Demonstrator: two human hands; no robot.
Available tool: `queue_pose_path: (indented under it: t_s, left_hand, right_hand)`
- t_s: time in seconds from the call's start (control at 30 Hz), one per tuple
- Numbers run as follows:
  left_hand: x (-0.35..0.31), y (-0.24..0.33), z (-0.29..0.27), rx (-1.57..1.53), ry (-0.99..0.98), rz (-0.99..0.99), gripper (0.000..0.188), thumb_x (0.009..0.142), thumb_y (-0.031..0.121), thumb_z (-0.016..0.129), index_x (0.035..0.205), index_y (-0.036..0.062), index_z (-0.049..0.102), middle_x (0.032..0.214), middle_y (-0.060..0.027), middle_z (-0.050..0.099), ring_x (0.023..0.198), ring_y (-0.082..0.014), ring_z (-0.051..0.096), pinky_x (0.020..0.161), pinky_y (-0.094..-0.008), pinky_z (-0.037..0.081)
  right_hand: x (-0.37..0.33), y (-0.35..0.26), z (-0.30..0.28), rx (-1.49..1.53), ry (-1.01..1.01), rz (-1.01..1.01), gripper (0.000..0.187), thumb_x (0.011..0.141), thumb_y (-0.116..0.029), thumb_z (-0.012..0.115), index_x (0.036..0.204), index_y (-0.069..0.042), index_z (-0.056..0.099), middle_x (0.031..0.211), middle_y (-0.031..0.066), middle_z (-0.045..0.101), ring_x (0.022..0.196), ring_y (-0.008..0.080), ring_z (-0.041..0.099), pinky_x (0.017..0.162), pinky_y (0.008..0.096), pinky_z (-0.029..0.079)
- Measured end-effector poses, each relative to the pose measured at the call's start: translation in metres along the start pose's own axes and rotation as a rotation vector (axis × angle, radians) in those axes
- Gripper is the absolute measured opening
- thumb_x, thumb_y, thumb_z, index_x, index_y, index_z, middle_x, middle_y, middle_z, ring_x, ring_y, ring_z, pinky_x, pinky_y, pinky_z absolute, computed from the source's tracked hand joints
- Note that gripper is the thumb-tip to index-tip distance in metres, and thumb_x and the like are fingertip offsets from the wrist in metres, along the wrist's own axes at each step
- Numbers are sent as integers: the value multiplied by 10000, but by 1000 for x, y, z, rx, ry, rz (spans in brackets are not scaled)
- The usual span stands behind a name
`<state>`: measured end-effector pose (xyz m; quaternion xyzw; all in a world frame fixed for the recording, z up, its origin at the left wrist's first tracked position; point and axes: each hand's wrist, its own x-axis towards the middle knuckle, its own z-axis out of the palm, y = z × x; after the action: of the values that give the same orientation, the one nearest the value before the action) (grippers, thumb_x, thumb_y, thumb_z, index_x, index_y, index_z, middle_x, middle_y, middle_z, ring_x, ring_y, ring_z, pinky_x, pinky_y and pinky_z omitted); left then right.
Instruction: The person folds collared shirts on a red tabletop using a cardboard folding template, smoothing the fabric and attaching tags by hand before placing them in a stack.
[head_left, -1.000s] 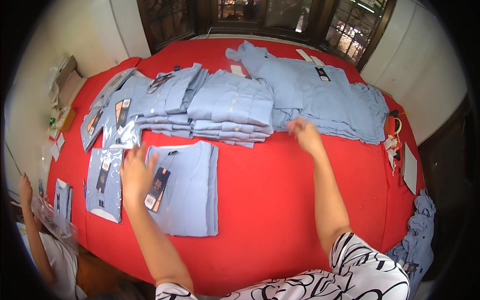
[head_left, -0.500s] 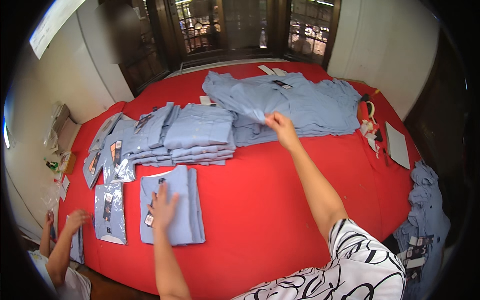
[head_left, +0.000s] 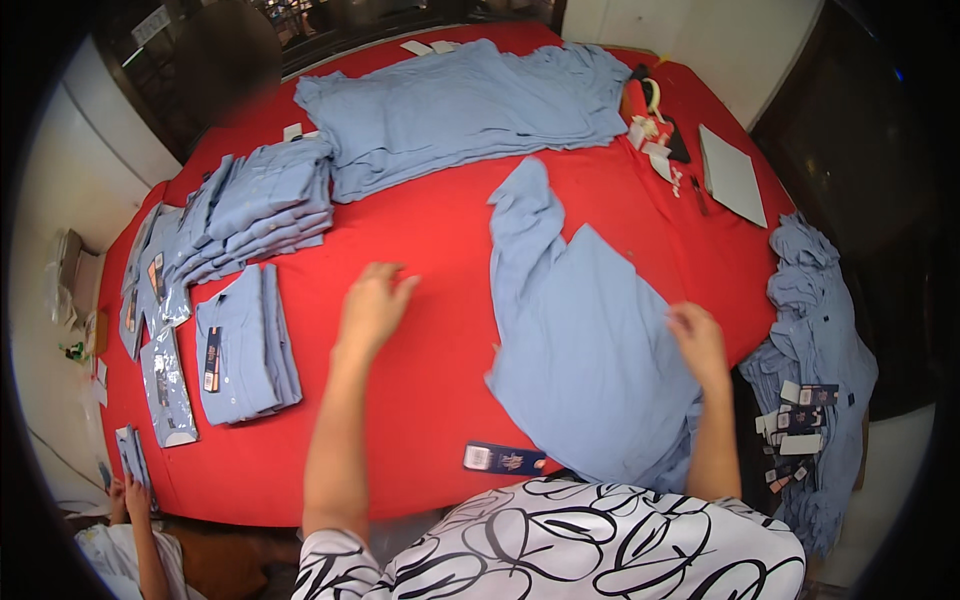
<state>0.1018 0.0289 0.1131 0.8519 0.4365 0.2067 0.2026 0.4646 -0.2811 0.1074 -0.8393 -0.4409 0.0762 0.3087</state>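
Note:
A loose light-blue shirt lies partly spread on the red table in front of me, one sleeve stretched toward the far side. My right hand pinches its right edge. My left hand hovers over the cloth to the left of the shirt, thumb apart from the fingers, with nothing in it. A dark hang tag with a white label sticks out by the shirt's near left corner. Further left is a short stack of folded shirts with a tag on top.
A wide pile of unfolded shirts covers the far side. Folded shirts and a bagged shirt lie left. A white board and tape roll are right; more shirts hang beyond. A co-worker's hand works lower left.
My right hand has brought a shirt from the far pile to the table's near side. My left hand has lifted off the folded stack. The view has turned to the right and down.

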Motion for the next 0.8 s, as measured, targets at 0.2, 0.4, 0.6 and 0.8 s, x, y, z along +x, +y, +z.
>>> queue_pose_path:
  t_s: [0.2, 0.4, 0.6, 0.8]
  left_hand:
    - [-8, 105, 127, 143, -125, 59, 460, 861, 345, 677, 1168, 15, 584, 1141, -194, 626, 1070, -362, 604, 890, -463, 487]
    - [-66, 63, 108, 25, 68, -230, 282, 875, 172, 627, 1118, 34, 583, 1129, -197, 636, 990, -425, 622, 806, -499, 509]
    - [-136, 43, 46, -285, 363, -466, 126, 913, 82, 584, 984, -1, 520, 731, -132, 571, 663, -190, 578, 628, -367, 483]
    - [-181, 79, -126, -471, 766, -402, 336, 942, 113, 555, 1248, -22, 521, 827, -82, 622, 541, -89, 568, 485, -223, 480]
  right_hand:
    - [-47, -123, 129, -44, -693, -652, 592, 723, -361, 794, 1214, -86, 609, 1115, 145, 589, 1059, 309, 566, 860, 415, 456]
    - [-93, -43, 82, -33, -271, -851, 395, 738, -328, 766, 1070, -137, 670, 1146, 104, 555, 1061, 308, 488, 876, 432, 399]
    - [-86, 47, 31, 283, -467, -434, 108, 808, -148, 715, 896, -87, 700, 979, 99, 611, 938, 268, 587, 789, 357, 457]
    - [17, 31, -141, 580, -727, -377, 68, 740, 21, 640, 785, 0, 686, 786, 86, 636, 758, 200, 631, 677, 305, 490]
